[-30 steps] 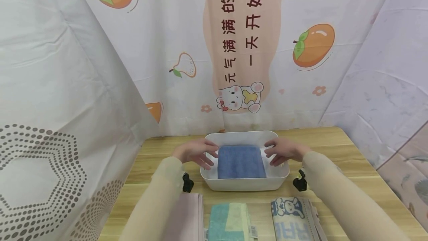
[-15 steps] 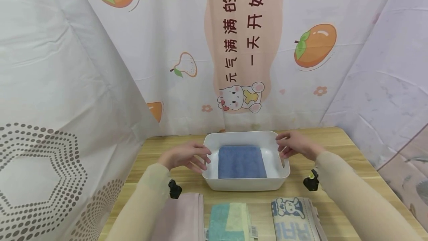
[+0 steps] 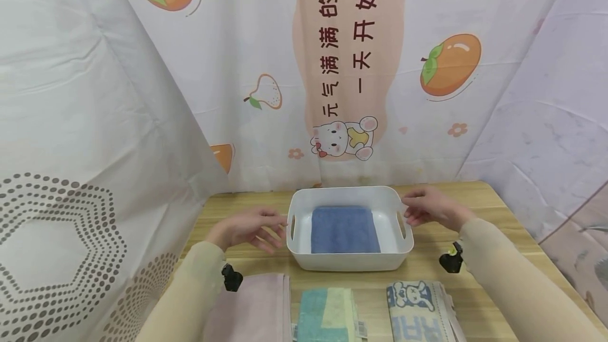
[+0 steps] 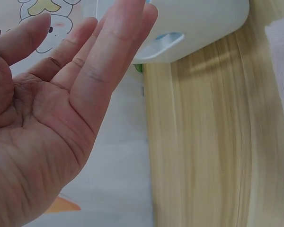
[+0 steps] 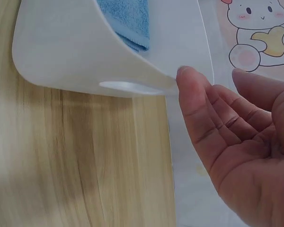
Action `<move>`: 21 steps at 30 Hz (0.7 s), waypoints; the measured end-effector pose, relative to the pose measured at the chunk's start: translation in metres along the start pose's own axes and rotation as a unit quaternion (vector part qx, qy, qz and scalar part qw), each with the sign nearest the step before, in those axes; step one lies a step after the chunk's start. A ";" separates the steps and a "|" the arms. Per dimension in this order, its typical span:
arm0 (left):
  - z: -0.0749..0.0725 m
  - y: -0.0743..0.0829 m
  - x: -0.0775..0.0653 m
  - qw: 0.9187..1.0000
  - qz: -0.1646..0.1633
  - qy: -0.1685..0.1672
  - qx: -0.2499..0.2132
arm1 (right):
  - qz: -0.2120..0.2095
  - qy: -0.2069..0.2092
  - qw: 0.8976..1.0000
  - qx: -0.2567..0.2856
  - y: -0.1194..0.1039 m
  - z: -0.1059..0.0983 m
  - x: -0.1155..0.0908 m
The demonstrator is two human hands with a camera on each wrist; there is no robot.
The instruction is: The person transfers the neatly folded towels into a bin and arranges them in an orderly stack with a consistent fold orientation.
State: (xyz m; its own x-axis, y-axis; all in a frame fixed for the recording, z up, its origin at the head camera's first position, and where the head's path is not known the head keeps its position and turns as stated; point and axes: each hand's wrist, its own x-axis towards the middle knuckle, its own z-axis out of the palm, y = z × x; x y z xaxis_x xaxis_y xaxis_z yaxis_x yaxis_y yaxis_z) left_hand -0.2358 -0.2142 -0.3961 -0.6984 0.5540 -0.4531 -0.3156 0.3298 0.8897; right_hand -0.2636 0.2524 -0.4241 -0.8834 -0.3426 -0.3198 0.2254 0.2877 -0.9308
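Note:
A folded blue towel [image 3: 344, 230] lies flat inside a white plastic basket [image 3: 347, 263] with a handle slot at each end. My left hand [image 3: 250, 228] hovers just left of the basket, fingers loosely extended and holding nothing. In the left wrist view that hand [image 4: 61, 99] shows its palm, with the basket's slotted end [image 4: 203, 28] beyond the fingers. On the other side, my right hand [image 3: 434, 208] is beside the basket's right end, fingers slightly bent with nothing between them. The right wrist view has its fingertips [image 5: 191, 87] close to the basket rim; whether they touch I cannot tell.
Along the near side of the wooden table [image 3: 475, 205] lie a folded pink towel [image 3: 258, 305], a teal and yellow towel [image 3: 328, 313] and a blue and white patterned towel [image 3: 418, 310]. A printed curtain [image 3: 266, 136] hangs behind the table.
Both hands have moved outward from over the basket, the left one to the left and the right one to the right. The blue towel stays inside the basket.

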 end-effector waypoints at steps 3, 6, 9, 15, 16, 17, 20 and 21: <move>-0.003 -0.005 -0.002 1.000 -0.005 0.007 -0.005 | 0.010 0.004 1.000 -0.004 0.002 -0.002 -0.001; -0.006 -0.009 -0.006 1.000 -0.008 0.016 -0.011 | 0.016 0.009 1.000 -0.015 0.005 -0.004 -0.002; -0.009 -0.013 -0.012 1.000 -0.011 0.021 -0.012 | 0.021 0.014 0.999 -0.025 0.009 -0.004 -0.003; -0.014 -0.022 -0.020 1.000 -0.015 0.025 -0.006 | 0.034 0.018 0.998 -0.046 0.016 -0.001 -0.002; -0.015 -0.023 -0.022 1.000 -0.015 0.024 -0.007 | 0.036 0.016 0.998 -0.049 0.017 -0.001 -0.002; -0.016 -0.024 -0.023 1.000 -0.015 0.024 -0.008 | 0.038 0.015 0.998 -0.051 0.018 0.000 -0.002; -0.018 -0.028 -0.027 0.999 -0.019 0.024 -0.014 | 0.046 0.008 0.998 -0.053 0.020 0.001 -0.001; -0.019 -0.029 -0.029 0.999 -0.022 0.025 -0.017 | 0.050 0.006 0.997 -0.052 0.021 0.002 -0.001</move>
State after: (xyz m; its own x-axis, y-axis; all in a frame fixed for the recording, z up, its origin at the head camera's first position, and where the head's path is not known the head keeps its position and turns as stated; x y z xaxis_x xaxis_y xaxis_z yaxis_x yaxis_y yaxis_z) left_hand -0.2186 -0.2538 -0.4081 -0.7146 0.5008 -0.4884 -0.3671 0.3258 0.8712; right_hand -0.2571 0.2573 -0.4440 -0.8641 -0.2969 -0.4064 0.2683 0.4115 -0.8710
